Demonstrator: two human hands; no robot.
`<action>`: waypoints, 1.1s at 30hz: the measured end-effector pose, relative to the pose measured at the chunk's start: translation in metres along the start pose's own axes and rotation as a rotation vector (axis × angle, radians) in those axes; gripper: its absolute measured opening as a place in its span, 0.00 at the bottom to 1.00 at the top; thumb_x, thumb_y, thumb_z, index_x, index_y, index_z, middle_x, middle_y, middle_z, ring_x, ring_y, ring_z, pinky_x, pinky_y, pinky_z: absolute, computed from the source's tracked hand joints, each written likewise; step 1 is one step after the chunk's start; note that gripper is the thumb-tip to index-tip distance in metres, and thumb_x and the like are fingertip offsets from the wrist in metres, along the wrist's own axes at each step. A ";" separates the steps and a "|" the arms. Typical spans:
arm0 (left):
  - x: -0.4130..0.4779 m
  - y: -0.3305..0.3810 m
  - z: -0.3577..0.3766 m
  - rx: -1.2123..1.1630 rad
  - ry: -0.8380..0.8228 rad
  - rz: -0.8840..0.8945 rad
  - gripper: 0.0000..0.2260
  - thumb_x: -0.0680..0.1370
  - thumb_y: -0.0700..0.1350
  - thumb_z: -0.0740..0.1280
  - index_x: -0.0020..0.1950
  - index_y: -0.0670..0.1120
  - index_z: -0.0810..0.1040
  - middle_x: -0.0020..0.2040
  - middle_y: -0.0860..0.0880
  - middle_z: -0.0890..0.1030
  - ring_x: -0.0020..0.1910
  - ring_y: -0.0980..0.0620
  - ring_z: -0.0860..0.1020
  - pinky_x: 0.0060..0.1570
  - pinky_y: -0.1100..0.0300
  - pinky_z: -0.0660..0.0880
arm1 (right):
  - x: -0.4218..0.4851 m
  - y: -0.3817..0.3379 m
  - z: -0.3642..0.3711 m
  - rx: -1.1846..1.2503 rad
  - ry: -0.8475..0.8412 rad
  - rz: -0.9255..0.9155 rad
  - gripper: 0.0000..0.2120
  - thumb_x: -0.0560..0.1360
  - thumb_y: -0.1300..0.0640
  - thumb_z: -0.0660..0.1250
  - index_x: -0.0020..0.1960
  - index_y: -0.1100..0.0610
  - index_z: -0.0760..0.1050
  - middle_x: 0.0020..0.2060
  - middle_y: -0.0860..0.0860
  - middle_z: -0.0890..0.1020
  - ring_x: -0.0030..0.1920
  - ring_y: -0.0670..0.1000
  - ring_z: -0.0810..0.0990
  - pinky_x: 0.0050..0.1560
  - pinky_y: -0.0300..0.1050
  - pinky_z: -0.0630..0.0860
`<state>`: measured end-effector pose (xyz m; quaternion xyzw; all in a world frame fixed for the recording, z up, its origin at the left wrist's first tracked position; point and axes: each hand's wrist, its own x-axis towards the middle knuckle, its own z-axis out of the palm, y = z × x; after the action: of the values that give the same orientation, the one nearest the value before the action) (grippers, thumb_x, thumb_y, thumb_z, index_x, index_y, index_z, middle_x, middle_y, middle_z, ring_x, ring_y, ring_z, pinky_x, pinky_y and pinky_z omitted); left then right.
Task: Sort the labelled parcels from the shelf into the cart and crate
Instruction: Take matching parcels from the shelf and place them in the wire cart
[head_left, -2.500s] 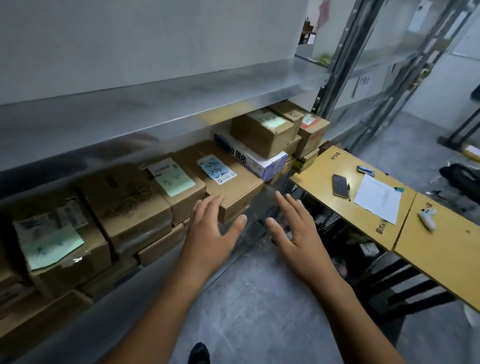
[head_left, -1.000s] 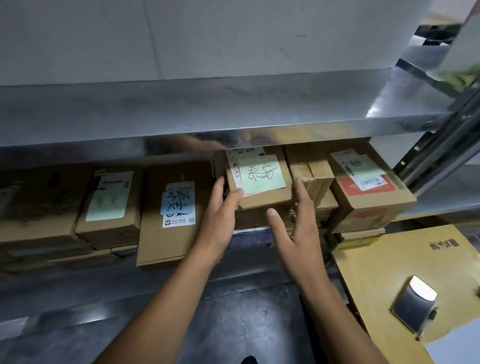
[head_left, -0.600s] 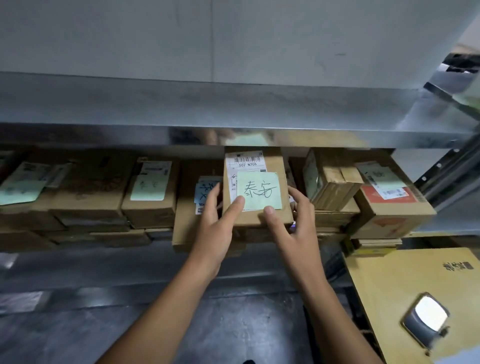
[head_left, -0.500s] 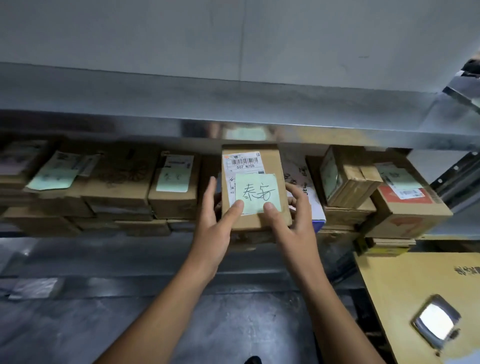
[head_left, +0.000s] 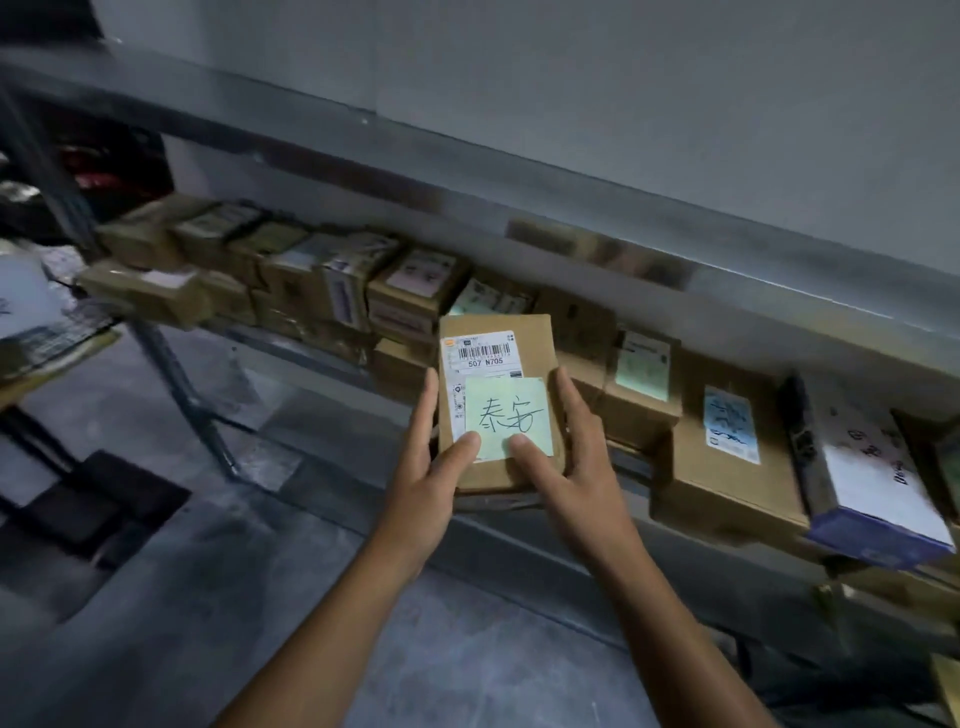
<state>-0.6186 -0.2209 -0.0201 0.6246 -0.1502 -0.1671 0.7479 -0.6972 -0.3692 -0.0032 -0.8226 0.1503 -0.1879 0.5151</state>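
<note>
both hands on one cardboard parcel (head_left: 496, 364), held just in front of the shelf (head_left: 519, 208): left hand (head_left: 426, 478) grips its left edge, right hand (head_left: 576, 467) the right, thumbs pressing its green note (head_left: 506, 415)

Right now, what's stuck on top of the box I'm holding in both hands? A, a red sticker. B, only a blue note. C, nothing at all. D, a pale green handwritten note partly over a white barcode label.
D: the cardboard parcel gripped between the left hand and right hand carries a pale green handwritten note overlapping a white barcode label.
</note>
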 end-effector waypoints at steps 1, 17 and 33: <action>-0.002 0.004 -0.021 0.000 0.038 0.010 0.32 0.84 0.38 0.64 0.75 0.71 0.57 0.65 0.68 0.78 0.66 0.61 0.78 0.64 0.58 0.77 | 0.004 -0.010 0.020 -0.015 -0.028 -0.018 0.39 0.79 0.43 0.69 0.81 0.34 0.50 0.68 0.39 0.65 0.62 0.25 0.67 0.55 0.26 0.71; -0.019 0.014 -0.254 -0.061 0.625 0.021 0.31 0.84 0.43 0.66 0.76 0.73 0.59 0.66 0.72 0.74 0.65 0.63 0.78 0.62 0.55 0.78 | 0.078 -0.086 0.273 0.104 -0.572 -0.115 0.39 0.72 0.32 0.69 0.79 0.30 0.56 0.71 0.30 0.65 0.72 0.37 0.69 0.73 0.55 0.71; 0.104 0.068 -0.408 0.161 0.988 -0.022 0.30 0.83 0.50 0.66 0.80 0.68 0.56 0.69 0.68 0.72 0.58 0.72 0.77 0.56 0.65 0.78 | 0.237 -0.142 0.481 0.356 -0.850 -0.172 0.34 0.79 0.44 0.71 0.77 0.28 0.58 0.68 0.33 0.68 0.67 0.35 0.73 0.66 0.42 0.77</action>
<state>-0.3435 0.1056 -0.0231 0.6863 0.2162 0.1529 0.6774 -0.2570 -0.0333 -0.0304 -0.7349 -0.1772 0.1008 0.6468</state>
